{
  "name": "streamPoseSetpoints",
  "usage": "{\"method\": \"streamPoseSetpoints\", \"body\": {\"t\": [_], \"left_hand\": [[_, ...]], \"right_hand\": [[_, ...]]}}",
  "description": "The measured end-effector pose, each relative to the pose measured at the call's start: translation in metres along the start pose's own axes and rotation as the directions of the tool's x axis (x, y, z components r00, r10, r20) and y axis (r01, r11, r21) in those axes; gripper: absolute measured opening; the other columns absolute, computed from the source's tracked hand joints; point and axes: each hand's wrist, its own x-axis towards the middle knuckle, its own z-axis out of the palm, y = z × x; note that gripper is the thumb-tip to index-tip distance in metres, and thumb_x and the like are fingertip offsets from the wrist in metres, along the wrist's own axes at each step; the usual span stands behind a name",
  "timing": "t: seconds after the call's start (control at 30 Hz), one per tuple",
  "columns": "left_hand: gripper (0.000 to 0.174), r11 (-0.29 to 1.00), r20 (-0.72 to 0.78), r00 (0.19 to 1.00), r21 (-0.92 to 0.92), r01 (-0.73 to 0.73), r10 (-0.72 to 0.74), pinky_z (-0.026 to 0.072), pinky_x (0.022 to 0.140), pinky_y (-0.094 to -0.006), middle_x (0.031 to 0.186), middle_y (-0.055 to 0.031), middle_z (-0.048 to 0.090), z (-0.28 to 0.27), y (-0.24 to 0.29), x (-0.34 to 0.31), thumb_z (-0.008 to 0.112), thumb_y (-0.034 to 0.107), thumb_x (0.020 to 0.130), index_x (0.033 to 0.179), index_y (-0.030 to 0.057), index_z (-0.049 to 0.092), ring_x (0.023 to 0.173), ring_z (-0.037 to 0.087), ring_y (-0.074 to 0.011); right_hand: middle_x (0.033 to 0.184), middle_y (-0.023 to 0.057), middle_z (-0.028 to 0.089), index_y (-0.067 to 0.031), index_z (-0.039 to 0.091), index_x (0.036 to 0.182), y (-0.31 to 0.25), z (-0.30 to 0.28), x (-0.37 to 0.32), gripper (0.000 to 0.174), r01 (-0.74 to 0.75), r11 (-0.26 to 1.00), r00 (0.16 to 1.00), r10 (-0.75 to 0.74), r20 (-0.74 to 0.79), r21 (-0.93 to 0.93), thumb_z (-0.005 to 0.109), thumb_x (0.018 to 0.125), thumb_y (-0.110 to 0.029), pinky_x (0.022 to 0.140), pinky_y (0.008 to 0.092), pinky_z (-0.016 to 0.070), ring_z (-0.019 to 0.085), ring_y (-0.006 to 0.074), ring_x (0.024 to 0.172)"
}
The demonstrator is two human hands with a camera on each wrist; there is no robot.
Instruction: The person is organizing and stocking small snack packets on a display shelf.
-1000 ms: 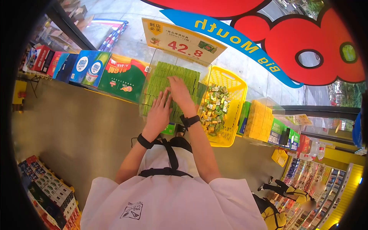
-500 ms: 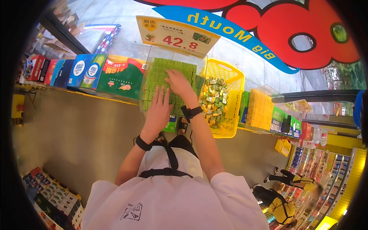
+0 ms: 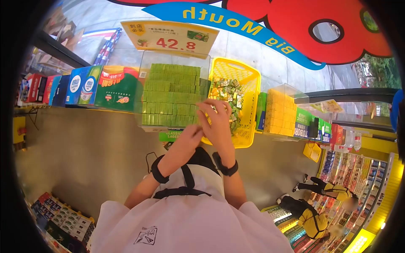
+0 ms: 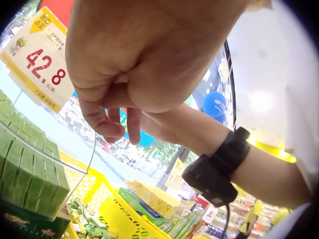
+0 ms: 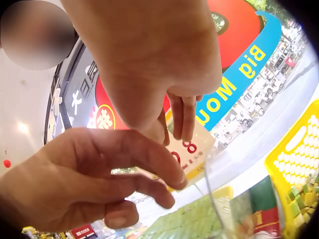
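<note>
Small green packs fill a clear box [image 3: 140, 92] in neat rows. My left hand [image 3: 182, 148] is just off the box's front right corner, fingers loosely bent; the right wrist view shows nothing between the fingers of this left hand [image 5: 99, 174]. Close by, my right hand [image 3: 218, 124] hovers over the near left side of the yellow basket [image 3: 249, 109], its fingers bent loosely. No item shows in the right hand [image 5: 164, 84] at its wrist camera, though its palm is partly hidden. Loose green and yellow packs [image 3: 228, 90] lie in the basket.
Behind the box stands a price sign [image 3: 168, 39]. Beer cartons [image 3: 116, 87] line the left, and a clear case of yellow packs [image 3: 279, 111] stands right of the basket. Two people [image 3: 312, 221] are near shelves at lower right.
Both hands have left the green packs and moved right and nearer the body, the right hand reaching the basket's edge. The head view has shifted, so the box appears farther left.
</note>
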Motion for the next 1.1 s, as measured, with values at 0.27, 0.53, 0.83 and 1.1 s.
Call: {"method": "streamPoseSetpoints", "body": {"t": [0.27,0.53,0.83,1.1], "left_hand": [[0.026,0.994,0.192,0.979,0.062,-0.085,0.072,0.0512,0.103,-0.0457,0.119,-0.0179,0.058,0.100,-0.022,0.045,0.061,-0.007,0.084,0.111,-0.0039,0.063,0.118,0.058,-0.0381],[0.024,0.942,0.137,0.969,0.295,0.159,-0.207,0.0557,0.095,-0.0488,0.114,-0.0198,0.059,0.192,-0.050,0.121,0.062,-0.006,0.082,0.106,-0.0042,0.062,0.113,0.060,-0.0411],[0.029,0.879,-0.109,0.932,0.310,0.361,-0.345,0.0585,0.093,-0.0515,0.130,-0.0230,0.058,0.254,-0.152,0.176,0.067,-0.006,0.088,0.116,-0.0018,0.063,0.122,0.059,-0.0447],[0.038,0.827,0.060,0.892,0.407,0.388,-0.448,0.0552,0.105,-0.0517,0.160,-0.0237,0.047,0.277,-0.216,0.187,0.066,-0.004,0.092,0.129,0.0000,0.065,0.138,0.051,-0.0462]], "right_hand": [[0.119,0.0182,0.067,-0.0009,0.071,0.119,0.116,-0.004,-0.068,0.022,-0.343,0.930,0.939,0.340,0.044,0.132,0.071,0.100,-0.011,0.102,0.0519,0.0512,0.062,0.0423,0.116],[0.131,0.0218,0.066,0.0004,0.067,0.126,0.252,0.030,-0.085,0.029,-0.337,0.934,0.918,0.354,0.179,-0.117,0.067,0.097,-0.004,0.100,0.0495,0.0539,0.063,0.0433,0.119],[0.143,0.0167,0.063,-0.0006,0.068,0.128,0.337,0.084,-0.081,0.034,-0.294,0.930,0.862,0.359,0.359,-0.222,0.068,0.094,0.003,0.089,0.0479,0.0601,0.066,0.0381,0.116],[0.155,0.0147,0.056,-0.0076,0.077,0.121,0.368,0.105,-0.085,0.031,-0.120,0.959,0.816,0.242,0.525,-0.256,0.074,0.092,0.003,0.074,0.0437,0.0613,0.069,0.0368,0.105]]}}
